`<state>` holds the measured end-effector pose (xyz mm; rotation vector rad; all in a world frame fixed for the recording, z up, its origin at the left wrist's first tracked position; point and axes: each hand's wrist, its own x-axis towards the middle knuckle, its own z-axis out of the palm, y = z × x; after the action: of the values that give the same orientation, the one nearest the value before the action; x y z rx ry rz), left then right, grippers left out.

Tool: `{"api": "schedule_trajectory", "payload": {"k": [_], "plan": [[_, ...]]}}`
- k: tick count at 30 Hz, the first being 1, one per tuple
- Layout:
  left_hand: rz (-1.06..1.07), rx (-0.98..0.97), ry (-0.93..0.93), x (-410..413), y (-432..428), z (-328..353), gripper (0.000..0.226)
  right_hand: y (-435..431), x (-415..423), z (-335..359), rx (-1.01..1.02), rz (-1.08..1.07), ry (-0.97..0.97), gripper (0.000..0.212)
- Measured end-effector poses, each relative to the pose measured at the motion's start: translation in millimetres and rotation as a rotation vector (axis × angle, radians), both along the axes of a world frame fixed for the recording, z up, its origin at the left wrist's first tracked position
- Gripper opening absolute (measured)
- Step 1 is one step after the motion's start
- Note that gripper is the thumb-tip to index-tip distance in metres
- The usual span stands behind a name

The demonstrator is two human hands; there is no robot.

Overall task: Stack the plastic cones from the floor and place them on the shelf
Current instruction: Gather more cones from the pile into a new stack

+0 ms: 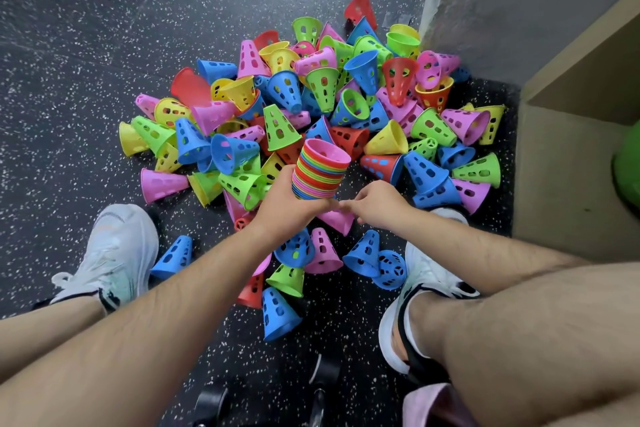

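Holding the cone stack [320, 170] mouth-up in a clamped left grip [291, 201], ready for nesting (right grip [379, 206] beside stack, closure unclear).

The black, white-speckled rubber floor [69, 80] bears a loose heap of perforated multicoloured plastic cones [282, 128] beside a beige shelf unit [571, 177].

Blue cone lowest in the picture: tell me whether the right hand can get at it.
Probably yes. The blue cone lies uncovered on the floor, close to the person, and the right hand seems to hold nothing; the left hand grips the stack.
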<state>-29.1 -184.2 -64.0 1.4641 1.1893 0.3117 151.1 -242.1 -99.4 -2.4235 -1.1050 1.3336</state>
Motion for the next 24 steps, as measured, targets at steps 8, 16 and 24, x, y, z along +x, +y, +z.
{"api": "schedule_trajectory", "payload": {"k": [8, 16, 24], "plan": [[0.011, -0.017, -0.014, -6, 6, -11, 0.060, 6, 22, 31, 0.337, 0.005, -0.121, 0.028], [0.016, -0.015, 0.027, -3, 6, -10, 0.061, 18, 49, 64, 0.932, 0.074, -0.323, 0.017], [0.041, -0.005, 0.004, -4, 8, -11, 0.066, 23, 26, 56, 0.936, 0.416, -0.070, 0.021]]}}
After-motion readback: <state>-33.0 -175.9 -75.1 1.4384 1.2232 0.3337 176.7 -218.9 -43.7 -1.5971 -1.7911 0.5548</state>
